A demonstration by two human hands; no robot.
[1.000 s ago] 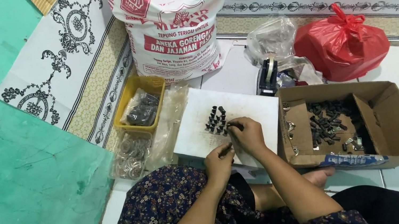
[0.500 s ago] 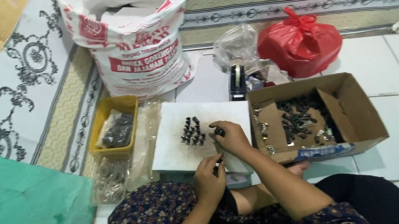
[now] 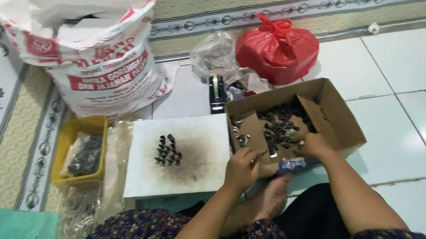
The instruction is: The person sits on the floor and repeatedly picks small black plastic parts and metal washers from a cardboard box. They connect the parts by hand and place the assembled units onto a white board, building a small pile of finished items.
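Both hands have left the white board [image 3: 190,158]: right hand [image 3: 312,146] digs, loosely curled, into the cardboard box [image 3: 339,115] of small dark pieces [image 3: 277,126], left hand [image 3: 241,169] pinching something unclear at its near edge.

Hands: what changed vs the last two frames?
Both hands left the white board and went right to the cardboard box: left hand at its near edge, right hand inside among the small dark parts. The cluster of parts on the board stayed.
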